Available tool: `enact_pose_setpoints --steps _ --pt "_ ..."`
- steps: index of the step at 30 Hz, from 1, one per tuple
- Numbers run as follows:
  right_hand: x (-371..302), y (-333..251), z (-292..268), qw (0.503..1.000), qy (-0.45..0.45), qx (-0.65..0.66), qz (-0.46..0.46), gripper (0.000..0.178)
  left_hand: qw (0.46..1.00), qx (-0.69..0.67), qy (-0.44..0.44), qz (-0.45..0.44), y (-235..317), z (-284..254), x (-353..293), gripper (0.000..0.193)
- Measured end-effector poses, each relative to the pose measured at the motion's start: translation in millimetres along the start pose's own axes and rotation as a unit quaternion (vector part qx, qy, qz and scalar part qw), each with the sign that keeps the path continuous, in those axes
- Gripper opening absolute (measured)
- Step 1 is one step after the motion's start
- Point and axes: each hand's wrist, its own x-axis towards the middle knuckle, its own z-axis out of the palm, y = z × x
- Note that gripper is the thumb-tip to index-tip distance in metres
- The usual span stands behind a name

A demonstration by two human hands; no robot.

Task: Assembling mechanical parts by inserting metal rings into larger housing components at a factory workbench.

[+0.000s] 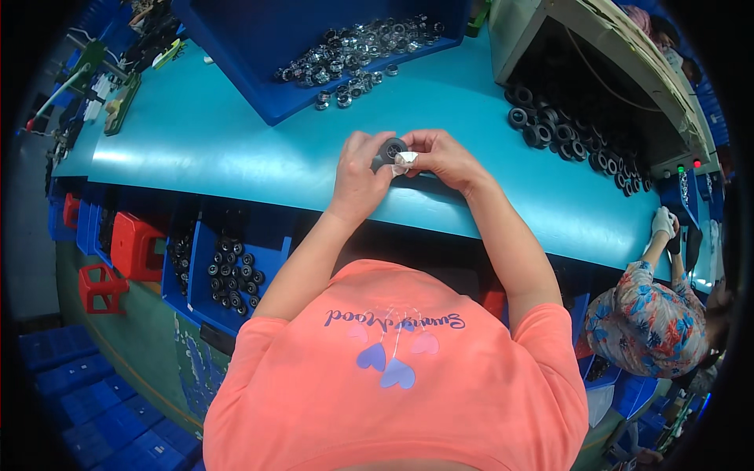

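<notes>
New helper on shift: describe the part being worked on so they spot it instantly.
Start at the teal worktable; near its front edge, left hand and right hand meet. Between their fingers sits a small black ring, the only one off the piles, with a scrap of white material against it.

Bright, even overhead light. Soft glare band on teal bench (pixel 196 133) near its left edge; small highlights sparkle on shiny metal parts in blue tray (pixel 267 39) at far edge. Shadows faint and short; machine opening (pixel 581 86) at bench's right far corner dark. Strong fisheye bend: bench front edge curves, black vignette at corners. Centre sharp, rim soft, colours saturated.
</notes>
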Motion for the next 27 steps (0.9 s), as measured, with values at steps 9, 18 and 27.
enact_pose_setpoints --steps 9,18,27 --pt "-1 -7 7 0.999 0.051 0.002 0.018 0.029 0.999 -0.017 0.007 -0.028 0 -2 1 0.047" --pt "-2 -4 5 0.998 0.048 -0.029 0.021 0.023 0.999 -0.018 -0.020 -0.018 1 -1 0 0.050" --pt "1 -1 0 0.998 0.045 0.025 0.030 0.031 0.999 -0.016 -0.027 -0.015 1 -1 3 0.049"
